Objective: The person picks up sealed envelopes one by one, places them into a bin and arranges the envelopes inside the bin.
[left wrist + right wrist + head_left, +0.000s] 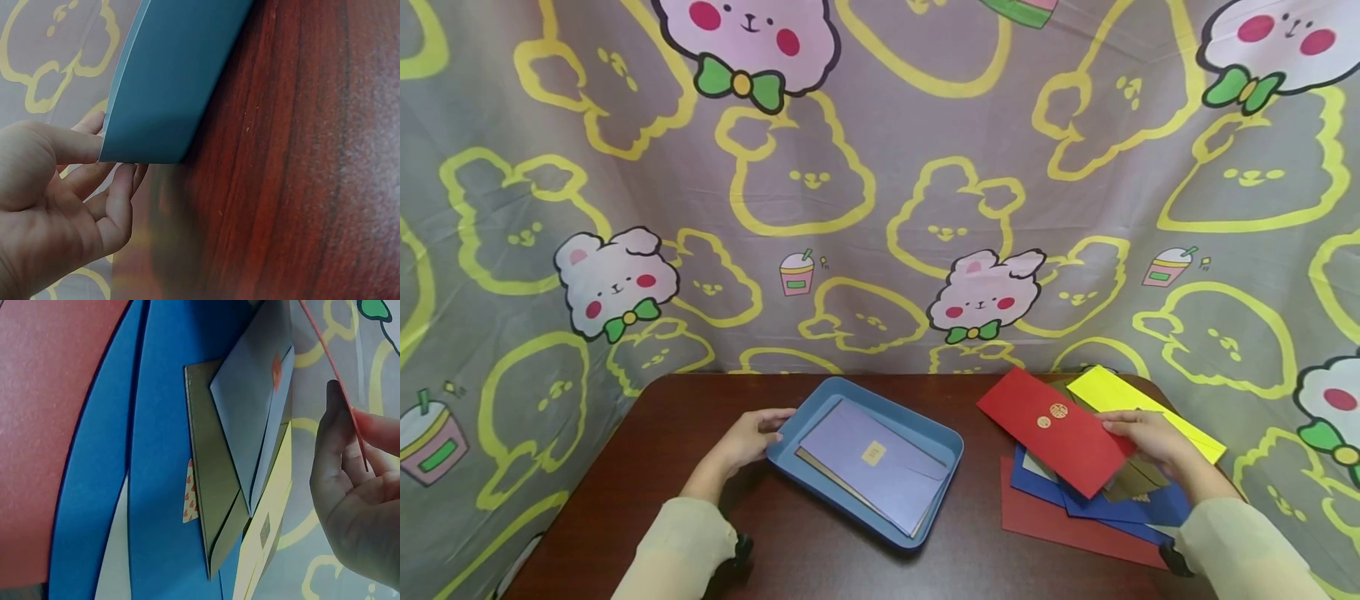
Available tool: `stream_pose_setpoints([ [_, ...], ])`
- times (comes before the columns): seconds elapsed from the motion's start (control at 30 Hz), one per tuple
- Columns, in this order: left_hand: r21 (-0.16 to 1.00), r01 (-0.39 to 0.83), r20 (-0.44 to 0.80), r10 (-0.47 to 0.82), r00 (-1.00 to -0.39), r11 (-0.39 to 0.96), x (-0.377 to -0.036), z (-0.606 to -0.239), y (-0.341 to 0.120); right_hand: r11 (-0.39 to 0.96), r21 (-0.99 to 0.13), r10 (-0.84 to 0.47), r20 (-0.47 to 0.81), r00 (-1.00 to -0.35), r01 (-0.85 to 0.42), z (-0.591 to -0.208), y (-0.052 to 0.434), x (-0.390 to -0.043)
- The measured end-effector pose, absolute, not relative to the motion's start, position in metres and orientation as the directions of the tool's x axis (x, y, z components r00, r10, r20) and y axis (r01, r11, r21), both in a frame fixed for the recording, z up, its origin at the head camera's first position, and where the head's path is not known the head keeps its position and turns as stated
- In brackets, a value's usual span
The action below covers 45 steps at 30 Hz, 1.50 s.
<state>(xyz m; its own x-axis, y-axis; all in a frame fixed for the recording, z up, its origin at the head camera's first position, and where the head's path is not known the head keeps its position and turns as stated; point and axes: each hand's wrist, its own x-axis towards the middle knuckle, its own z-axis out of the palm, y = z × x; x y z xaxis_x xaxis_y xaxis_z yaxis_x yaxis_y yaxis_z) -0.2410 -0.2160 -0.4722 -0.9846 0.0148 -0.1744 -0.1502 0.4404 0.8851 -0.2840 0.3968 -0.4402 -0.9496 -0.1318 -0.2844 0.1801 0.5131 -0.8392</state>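
- Pinching one short end of the red envelope point(1054, 429), the right hand point(1153, 442) had its thumb on top and its fingers curled beneath; the right wrist view showed the envelope's thin edge caught between thumb and fingertips point(340, 425)
- From that grip the envelope's long axis ran away to the hand's left and slightly forward, its free end lifted over the pile of envelopes point(1075, 500) below
- The blue tray point(940, 433) lay farther to the left of the right hand, well apart from it, beyond the envelope's free end
- The left hand point(747, 440) gripped the tray's near left corner, thumb on the outer wall and fingers curled round the rim, so it was the nearer hand to the tray
- Inside the tray a lilac envelope point(872, 467) lay flat on top of others, its long axis set diagonally
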Motion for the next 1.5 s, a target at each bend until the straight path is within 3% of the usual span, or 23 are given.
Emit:
stream_pose_setpoints([
  [1.5, 0.887, -0.162, -0.184, 0.008, -0.983, 0.433, -0.24, -0.471, -0.216, 0.323, -0.945, -0.351, -0.172, -0.92, 0.054, -0.412, 0.317, -0.277],
])
